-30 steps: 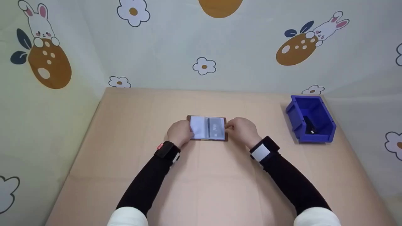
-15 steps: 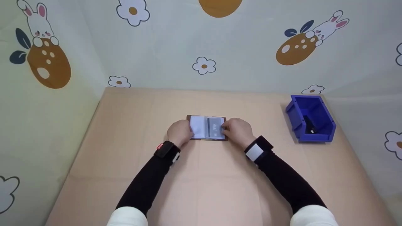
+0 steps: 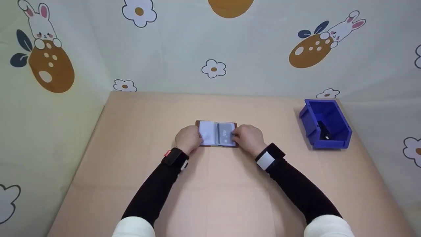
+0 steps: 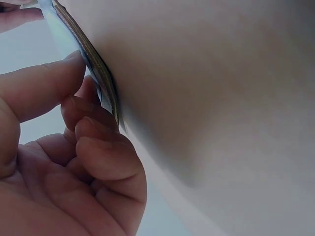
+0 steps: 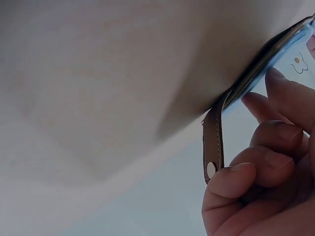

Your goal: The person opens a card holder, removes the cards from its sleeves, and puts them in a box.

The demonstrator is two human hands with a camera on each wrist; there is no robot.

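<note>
A brown card holder [image 3: 207, 133] lies spread open at the middle of the table, its clear plastic sleeves facing up. Inside the right-hand sleeve shows a greyish card [image 3: 225, 133] with pale marks. My left hand [image 3: 188, 139] grips the holder's left edge, thumb on top and the other fingers curled at the rim. At the right edge my right hand [image 3: 250, 139] pinches the sleeves with thumb and index finger. A brown strap with a metal snap [image 5: 212, 142] hangs out beside the curled fingers in the right wrist view.
A blue plastic bin [image 3: 331, 144] stands at the table's far right, with a small black object [image 3: 324, 131] inside. The beige tabletop [image 3: 230, 191] meets walls hung with rabbit-and-flower printed cloth at the back and sides.
My right hand has moved slightly left, from the holder's right edge onto the sleeves, then stayed there. The left hand and the card holder have kept their places.
</note>
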